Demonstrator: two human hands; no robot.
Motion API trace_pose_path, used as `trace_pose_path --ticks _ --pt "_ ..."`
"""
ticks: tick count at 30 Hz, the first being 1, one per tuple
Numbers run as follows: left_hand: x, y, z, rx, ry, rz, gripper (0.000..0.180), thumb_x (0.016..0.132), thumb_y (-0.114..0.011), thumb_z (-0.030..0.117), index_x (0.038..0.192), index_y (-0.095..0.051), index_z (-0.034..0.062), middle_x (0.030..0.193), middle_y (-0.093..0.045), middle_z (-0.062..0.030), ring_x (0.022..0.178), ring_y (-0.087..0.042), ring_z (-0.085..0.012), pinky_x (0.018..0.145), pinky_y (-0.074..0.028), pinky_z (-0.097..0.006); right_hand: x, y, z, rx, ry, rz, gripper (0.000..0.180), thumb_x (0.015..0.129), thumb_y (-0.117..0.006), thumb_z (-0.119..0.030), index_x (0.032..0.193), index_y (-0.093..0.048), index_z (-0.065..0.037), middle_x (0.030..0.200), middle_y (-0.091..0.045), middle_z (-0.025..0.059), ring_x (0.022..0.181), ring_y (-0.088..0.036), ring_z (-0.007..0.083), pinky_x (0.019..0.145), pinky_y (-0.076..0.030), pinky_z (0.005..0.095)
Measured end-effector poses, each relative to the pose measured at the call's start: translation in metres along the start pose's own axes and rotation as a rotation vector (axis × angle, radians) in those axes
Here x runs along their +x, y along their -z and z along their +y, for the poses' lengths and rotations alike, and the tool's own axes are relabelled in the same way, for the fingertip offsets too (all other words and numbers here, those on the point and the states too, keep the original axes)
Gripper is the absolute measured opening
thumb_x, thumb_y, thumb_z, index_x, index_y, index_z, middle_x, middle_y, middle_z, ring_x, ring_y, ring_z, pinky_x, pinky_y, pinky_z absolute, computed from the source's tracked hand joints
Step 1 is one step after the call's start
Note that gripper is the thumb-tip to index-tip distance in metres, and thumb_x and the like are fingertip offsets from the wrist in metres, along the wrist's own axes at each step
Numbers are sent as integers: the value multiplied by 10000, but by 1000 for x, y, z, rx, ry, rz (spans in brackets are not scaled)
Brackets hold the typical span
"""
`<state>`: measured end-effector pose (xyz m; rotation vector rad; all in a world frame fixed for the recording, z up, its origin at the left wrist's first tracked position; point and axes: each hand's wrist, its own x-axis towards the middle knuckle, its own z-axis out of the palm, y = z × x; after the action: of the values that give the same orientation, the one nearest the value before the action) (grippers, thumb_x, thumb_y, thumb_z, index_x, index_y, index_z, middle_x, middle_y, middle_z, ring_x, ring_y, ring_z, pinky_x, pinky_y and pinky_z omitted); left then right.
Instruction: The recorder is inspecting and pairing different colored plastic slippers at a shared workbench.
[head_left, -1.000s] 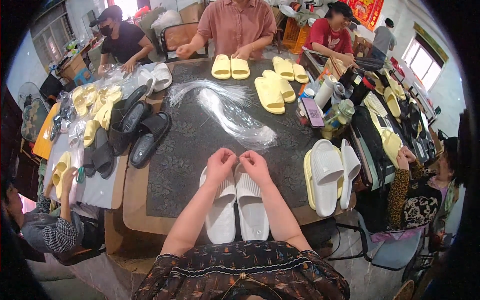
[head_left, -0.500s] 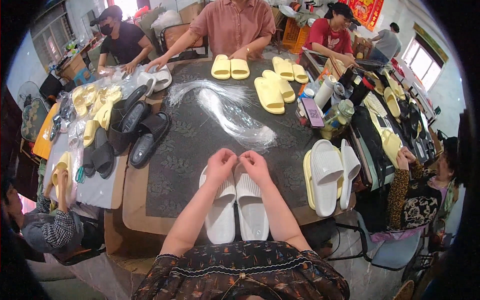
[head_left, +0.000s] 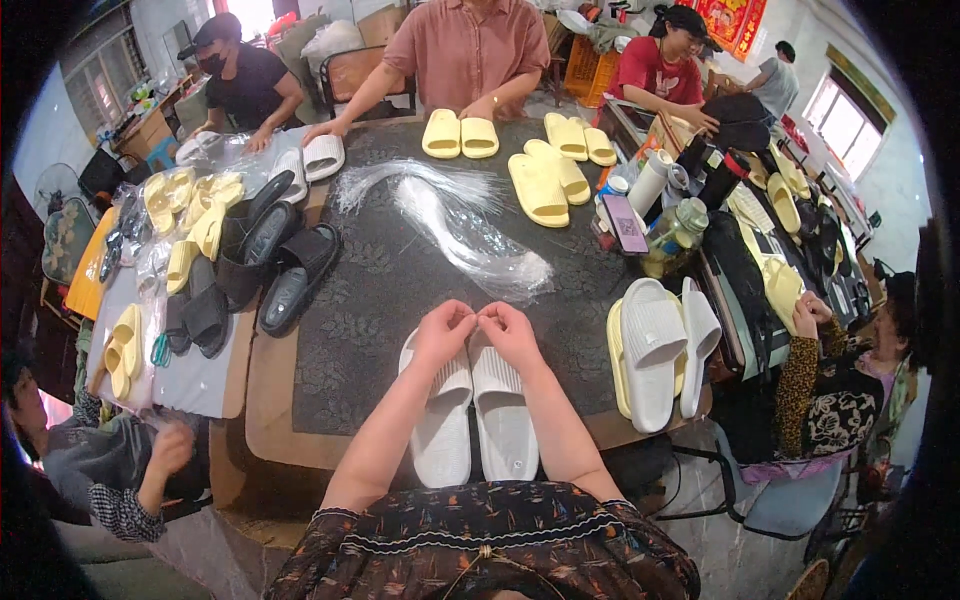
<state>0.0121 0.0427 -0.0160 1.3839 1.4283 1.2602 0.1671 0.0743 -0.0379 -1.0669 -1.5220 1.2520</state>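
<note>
A pair of white slippers [head_left: 441, 440] lies side by side at the table's near edge, in front of my body. Over their toe ends my left hand [head_left: 445, 330] and my right hand [head_left: 507, 330] meet, almost touching, each with thumb and fingers pinched together. Whatever sits in the two pinches is too small to make out. My forearms pass over the ribbed straps and partly hide them. Beyond my hands lies a bundle of thin clear plastic strands [head_left: 425, 205], its near part inside a clear bag [head_left: 505, 268].
Stacked white and yellow slippers [head_left: 652, 350] stand to my right. Yellow slippers [head_left: 545, 195] lie farther back, beside bottles and a phone [head_left: 626, 223]. Black slippers [head_left: 298, 280] crowd the left side. Several co-workers sit or stand around the table.
My hands stay nearly still, pinched together. At the left, a co-worker's hand has left the yellow slippers and drawn back toward the body. The far-right co-worker now holds a black cap-like object.
</note>
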Motion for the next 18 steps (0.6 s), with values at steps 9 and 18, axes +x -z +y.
trace_pose_path --ticks 9,18 --pt "1 -1 0 -13 -4 -26 116 845 -654 105 906 -630 10 779 -656 -27 707 -613 -89 657 -484 -238 -1 0 1 37 -7 8 120 860 -639 -134 898 -634 -20 707 -596 -25 638 -509 35 574 -421 219" --pt "2 0 -2 17 0 -18 111 837 -646 102 898 -638 10 780 -660 -25 705 -609 -83 644 -484 -237 -4 1 -13 -32 -47 10 116 866 -634 -133 903 -636 -23 731 -607 -23 650 -515 36 586 -429 216"
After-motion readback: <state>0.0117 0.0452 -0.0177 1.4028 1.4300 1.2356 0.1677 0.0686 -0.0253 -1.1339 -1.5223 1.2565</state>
